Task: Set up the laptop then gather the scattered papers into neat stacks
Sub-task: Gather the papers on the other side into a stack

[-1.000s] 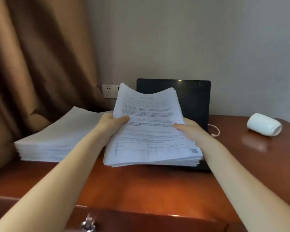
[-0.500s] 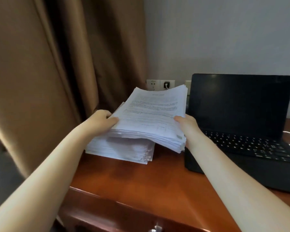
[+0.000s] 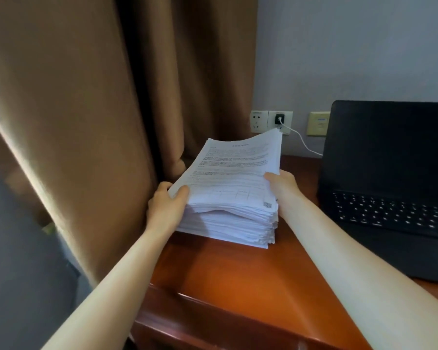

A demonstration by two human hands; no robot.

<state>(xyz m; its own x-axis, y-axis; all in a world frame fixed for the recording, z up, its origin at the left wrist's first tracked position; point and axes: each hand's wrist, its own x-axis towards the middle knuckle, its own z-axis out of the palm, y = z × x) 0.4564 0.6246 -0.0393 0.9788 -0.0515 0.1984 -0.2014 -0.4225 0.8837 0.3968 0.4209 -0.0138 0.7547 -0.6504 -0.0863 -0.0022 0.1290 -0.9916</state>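
- Left hand (image 3: 166, 205) and right hand (image 3: 281, 183) grip the paper bundle (image 3: 233, 178) by its sides, thumbs on top; fingers hidden beneath
- bundle rests on the stack (image 3: 225, 228), left end of the worktop (image 3: 238, 279); laptop (image 3: 390, 173) cut off at right

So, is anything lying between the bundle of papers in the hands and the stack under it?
Nothing visible. The bundle, gripped by the left hand and right hand, sits directly over the stack, with only a thin gap at the front.
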